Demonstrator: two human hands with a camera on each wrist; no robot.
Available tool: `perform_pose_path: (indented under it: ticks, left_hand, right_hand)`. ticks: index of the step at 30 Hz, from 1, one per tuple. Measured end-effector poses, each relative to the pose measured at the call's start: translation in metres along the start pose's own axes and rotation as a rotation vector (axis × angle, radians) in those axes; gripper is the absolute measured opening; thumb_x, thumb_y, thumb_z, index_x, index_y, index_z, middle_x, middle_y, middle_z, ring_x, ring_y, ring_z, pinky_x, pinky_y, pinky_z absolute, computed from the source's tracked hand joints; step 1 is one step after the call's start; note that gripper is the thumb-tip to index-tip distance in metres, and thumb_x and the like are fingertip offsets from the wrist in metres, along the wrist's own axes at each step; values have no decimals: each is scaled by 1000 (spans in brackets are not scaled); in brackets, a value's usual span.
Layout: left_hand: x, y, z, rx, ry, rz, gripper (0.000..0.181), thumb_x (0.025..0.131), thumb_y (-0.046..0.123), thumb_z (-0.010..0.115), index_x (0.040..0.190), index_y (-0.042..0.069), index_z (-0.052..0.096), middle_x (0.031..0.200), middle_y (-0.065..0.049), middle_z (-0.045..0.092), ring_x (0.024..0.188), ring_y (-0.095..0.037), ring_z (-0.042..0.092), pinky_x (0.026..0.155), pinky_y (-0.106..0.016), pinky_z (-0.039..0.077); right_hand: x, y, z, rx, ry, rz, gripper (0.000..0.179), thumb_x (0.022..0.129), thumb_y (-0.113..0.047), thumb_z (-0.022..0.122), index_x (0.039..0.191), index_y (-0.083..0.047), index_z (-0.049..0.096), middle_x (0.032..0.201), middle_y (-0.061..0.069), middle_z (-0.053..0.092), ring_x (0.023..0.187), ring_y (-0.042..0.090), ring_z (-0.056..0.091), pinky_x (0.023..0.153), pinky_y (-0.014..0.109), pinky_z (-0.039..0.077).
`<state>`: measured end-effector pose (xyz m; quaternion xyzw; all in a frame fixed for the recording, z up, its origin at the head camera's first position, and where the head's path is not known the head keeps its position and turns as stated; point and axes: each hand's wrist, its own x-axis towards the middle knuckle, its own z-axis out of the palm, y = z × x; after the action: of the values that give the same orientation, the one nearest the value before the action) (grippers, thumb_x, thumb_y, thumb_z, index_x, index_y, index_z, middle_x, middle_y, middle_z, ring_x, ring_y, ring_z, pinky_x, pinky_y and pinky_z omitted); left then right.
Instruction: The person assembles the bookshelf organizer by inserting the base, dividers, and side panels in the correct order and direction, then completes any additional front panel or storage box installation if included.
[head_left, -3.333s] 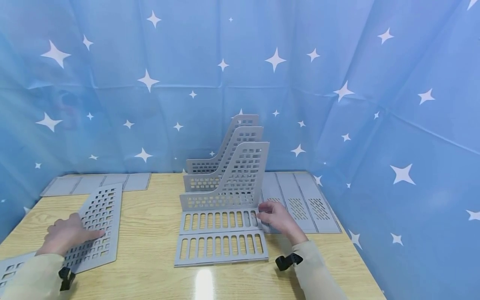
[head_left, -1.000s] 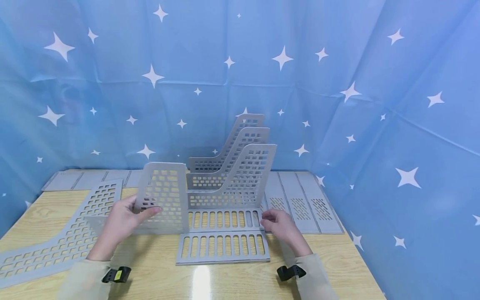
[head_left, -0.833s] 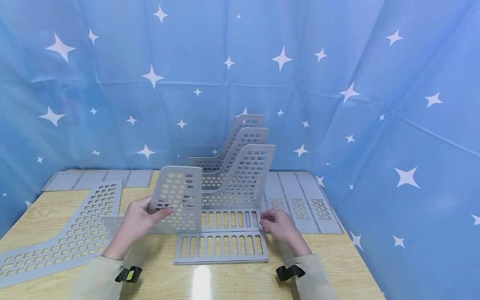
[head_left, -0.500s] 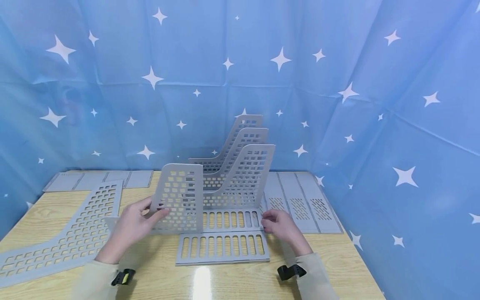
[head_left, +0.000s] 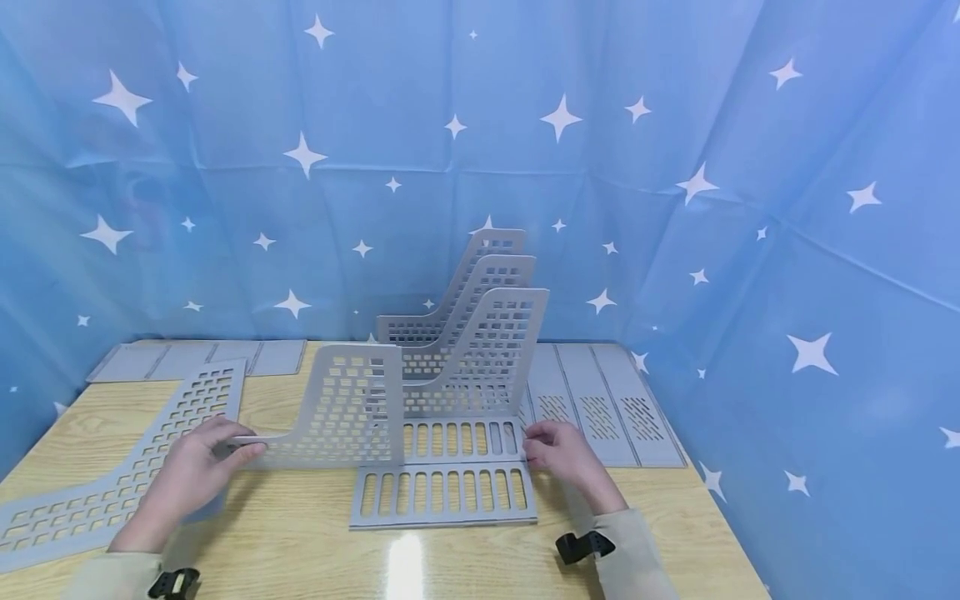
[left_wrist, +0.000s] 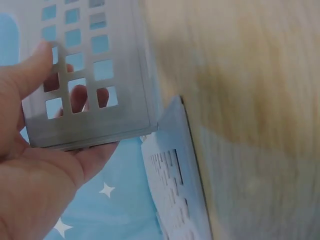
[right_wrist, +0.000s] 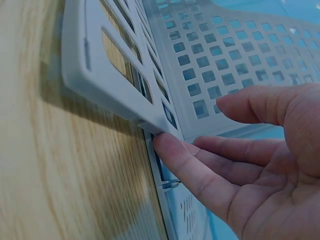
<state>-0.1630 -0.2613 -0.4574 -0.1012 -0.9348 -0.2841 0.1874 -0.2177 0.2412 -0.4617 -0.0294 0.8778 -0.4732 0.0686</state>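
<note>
Plainly, in the head view the left hand point(head_left: 191, 471), at lower left, pinches the low end of an upright panel point(head_left: 341, 417). That panel stretches rightward from it, long axis across the frame, tall end at the base's point(head_left: 450, 465) left side; whether they touch I cannot tell. The right hand point(head_left: 562, 454), farther from the panel, is at the base's right end. Three dividers point(head_left: 465, 367) stand behind; a flat panel point(head_left: 120, 492) lies at left; surface point(head_left: 300, 542) shows along the bottom.

The left wrist view shows thumb before the panel, fingers behind.

In the right wrist view, the thumb stands apart from nearly straight fingers, one fingertip touching the base's edge.
</note>
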Motion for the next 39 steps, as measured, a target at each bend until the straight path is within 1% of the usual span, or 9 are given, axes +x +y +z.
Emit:
perform_pose_path:
  ticks: [3,6,10,12,16,20,27,35,39]
  left_hand:
    - [1,2,5,-4,24,36,9,86,15,84,94,15,79,97,-1,71,82,-12,64,68,-32,54]
    - [3,9,14,-18,47,85,10,85,10,84,93,14,79,93,1,73,81,-12,66,68,-34,56]
    - [11,30,33,-69,56,155,12,83,5,83,90,14,78,89,6,72,79,-10,67,70,-34,58]
    - [15,44,43,-97,31,164,10,85,5,81,89,14,78,86,8,71,78,-7,65,70,-33,57]
    - [22,70,59,-155,-77,139,7,93,8,75,90,15,76,85,10,68,77,-4,62,69,-29,56]
    - [26,85,67,-201,-158,100,7,98,12,70,94,15,75,88,9,68,79,-6,63,71,-29,56]
    - [26,90,69,-216,-182,26,8,100,12,67,102,13,75,91,6,67,76,-5,59,66,-26,52]
    - [28,95,77,-223,-211,32,8,102,11,65,101,13,73,95,2,70,86,-14,68,73,-30,57]
    - [29,98,81,-218,-230,29,8,103,11,63,101,12,71,92,2,68,83,-12,66,70,-28,56]
  right_hand:
    - [0,0,0,1,0,-3,26,96,-4,65,117,11,67,99,16,74,81,25,73,75,37,62]
    - [0,0,0,22,-8,-1,25,96,-4,66,116,11,68,99,16,74,82,26,74,75,38,62]
    - [-1,-1,2,82,-51,-20,28,95,-4,67,117,13,66,101,18,74,84,30,75,77,41,63]
    - [-1,-2,3,104,-72,-31,29,95,-4,67,118,14,65,102,20,74,86,32,75,78,41,63]
    - [-3,-2,4,137,-107,-50,31,96,-2,65,119,18,62,102,25,73,87,36,75,80,43,63]
    - [-4,-2,4,174,-135,-66,33,98,-1,62,121,21,59,105,29,71,91,39,74,81,45,63]
    - [-3,2,1,203,-137,-21,29,100,0,59,121,19,59,106,26,71,92,36,74,82,44,63]
    - [0,1,2,222,-137,-24,26,100,2,58,119,19,60,105,25,72,92,34,74,83,44,63]
    - [-1,1,3,221,-141,-29,25,100,2,57,118,19,60,104,24,72,93,34,74,83,45,63]
